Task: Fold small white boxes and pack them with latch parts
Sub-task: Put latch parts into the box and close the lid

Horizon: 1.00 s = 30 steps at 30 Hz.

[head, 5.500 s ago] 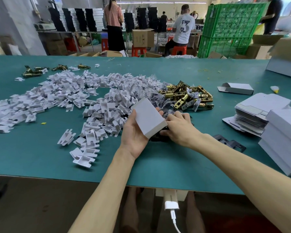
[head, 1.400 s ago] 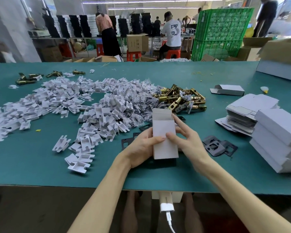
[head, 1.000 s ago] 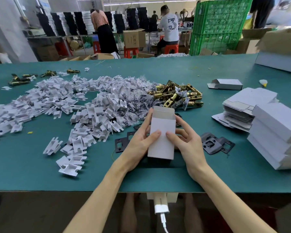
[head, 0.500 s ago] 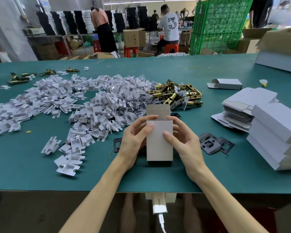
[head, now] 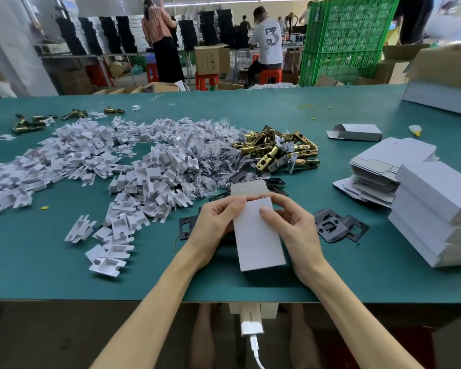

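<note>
Fingers (head: pixel 237 203): curled round the small white box (head: pixel 258 241) from both sides. Left hand (head: pixel 213 222) pinching the far-left corner; right hand (head: pixel 296 230) with thumb on the top face, other fingers tucked behind the right edge.
Box position: near side of the brass latch pile (head: pixel 280 150), apart from it; judging by the shadow beneath, held off the green table (head: pixel 37 262).
Long axis: pointing toward the latch pile, far end leaning slightly left.
Key relation: tuck flap (head: pixel 246 189) standing unfolded at the end facing the latch pile, just beyond both sets of fingertips; neither hand clearly nearer. Probably to be folded down and tucked next.
Box contents: cannot tell, mouth hidden behind the hands.
Open-ended box (head: pixel 357 132): right of the latch pile, inside not visible.
Flat blanks (head: pixel 378 169): right of the latch pile, stacked.
Closed boxes (head: pixel 437 209): right of the latch pile, nearer, stacked; contents unseen.
White inserts (head: pixel 149 166): left of the latch pile, heap reaching it.
Black plates (head: pixel 336 227): near side of the latch pile.
</note>
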Motion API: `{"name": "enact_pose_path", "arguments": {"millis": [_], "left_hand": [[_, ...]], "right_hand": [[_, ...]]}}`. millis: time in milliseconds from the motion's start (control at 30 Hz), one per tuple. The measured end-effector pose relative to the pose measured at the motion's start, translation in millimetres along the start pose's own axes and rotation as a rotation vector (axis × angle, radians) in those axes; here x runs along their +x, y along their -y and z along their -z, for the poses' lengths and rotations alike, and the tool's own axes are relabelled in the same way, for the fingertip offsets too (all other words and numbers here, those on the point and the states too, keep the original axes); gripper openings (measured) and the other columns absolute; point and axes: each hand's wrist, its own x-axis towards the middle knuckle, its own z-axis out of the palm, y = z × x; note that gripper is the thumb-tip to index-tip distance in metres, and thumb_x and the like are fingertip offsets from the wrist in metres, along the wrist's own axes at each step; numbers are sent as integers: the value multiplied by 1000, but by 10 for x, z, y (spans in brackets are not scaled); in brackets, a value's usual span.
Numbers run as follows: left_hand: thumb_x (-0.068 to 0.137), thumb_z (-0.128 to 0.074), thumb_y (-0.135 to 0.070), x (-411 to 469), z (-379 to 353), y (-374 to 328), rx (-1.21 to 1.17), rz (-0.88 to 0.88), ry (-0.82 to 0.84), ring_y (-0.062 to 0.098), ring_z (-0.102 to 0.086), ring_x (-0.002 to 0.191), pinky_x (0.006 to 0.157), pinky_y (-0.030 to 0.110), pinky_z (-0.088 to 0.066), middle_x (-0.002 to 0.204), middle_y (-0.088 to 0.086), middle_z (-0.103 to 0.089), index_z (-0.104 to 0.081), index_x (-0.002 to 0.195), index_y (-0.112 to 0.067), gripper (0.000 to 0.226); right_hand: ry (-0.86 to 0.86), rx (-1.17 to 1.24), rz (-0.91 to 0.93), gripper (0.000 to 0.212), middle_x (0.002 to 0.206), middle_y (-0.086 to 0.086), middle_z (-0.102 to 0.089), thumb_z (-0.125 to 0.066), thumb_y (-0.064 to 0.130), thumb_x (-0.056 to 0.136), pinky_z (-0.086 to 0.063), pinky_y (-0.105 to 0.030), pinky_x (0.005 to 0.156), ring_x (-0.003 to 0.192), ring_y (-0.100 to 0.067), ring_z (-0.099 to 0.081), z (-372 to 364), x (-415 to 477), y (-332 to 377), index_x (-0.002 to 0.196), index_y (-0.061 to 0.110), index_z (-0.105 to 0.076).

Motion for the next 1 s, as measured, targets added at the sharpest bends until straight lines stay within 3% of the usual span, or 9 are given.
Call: {"name": "enact_pose_path", "arguments": {"millis": [100,200,267,333,467,633,733,900,1000], "left_hand": [[103,-61,-30,17,17,16,21,-5,0,32,-63,95,88,50,-49,118,32,-69,-76,122,-11,31],[103,-62,-28,21,30,22,23,-19,21,23,-68,96,82,36,-59,117,16,-75,-77,123,-16,28],[101,-66,-26,30,37,32,4,-49,25,20,-69,103,88,36,-59,126,9,-74,-75,126,-20,27],[100,-67,-24,43,45,44,-6,-77,27,19,-68,108,93,40,-57,131,6,-72,-72,131,-25,32],[99,-69,-21,56,65,59,-9,-115,9,20,-68,102,88,37,-61,125,6,-74,-61,143,-38,48],[98,-71,-12,86,84,84,-35,-171,-218,27,-69,96,76,37,-62,117,11,-76,-66,137,-34,45],[97,-71,-10,115,141,85,-88,-207,-424,29,-68,103,75,40,-59,119,10,-75,-70,128,-31,37],[99,-69,-13,120,131,87,-97,-185,-434,14,-71,103,73,34,-61,115,-1,-77,-70,120,-21,23],[103,-64,-23,105,110,62,-161,-140,-353,21,-72,109,78,38,-64,118,3,-77,-76,111,-17,16]], "right_hand": [[-24,2,-17,33,97,-9,-77,-79,37,81,-61,-48,74,86,-30,-75,4,5,-5,114,32,-74],[-11,-8,-24,33,98,-9,-77,-79,37,82,-61,-53,76,87,-33,-75,13,0,-11,115,32,-74],[-1,-23,-19,32,98,-10,-77,-78,38,83,-60,-56,76,87,-34,-75,11,-13,2,114,32,-73],[8,-26,-1,34,100,-8,-76,-77,38,84,-60,-54,75,88,-31,-74,5,-17,13,117,32,-71],[-1,4,19,53,117,3,-72,-80,32,87,-61,-40,81,98,-24,-72,-6,16,-8,134,34,-56],[112,-123,-26,59,125,6,-69,-74,51,84,-53,-28,91,112,-7,-67,-12,37,-26,137,31,-57],[211,-286,-10,61,121,7,-69,-80,40,84,-53,-29,95,110,-10,-66,-50,36,-50,139,34,-55],[56,-129,8,41,107,-7,-75,-80,23,88,-55,-37,88,95,-27,-67,-8,45,-74,127,29,-68],[-82,-4,-31,30,109,-25,-69,-78,22,89,-53,-50,92,89,-24,-66,26,52,-81,118,24,-71]]}}
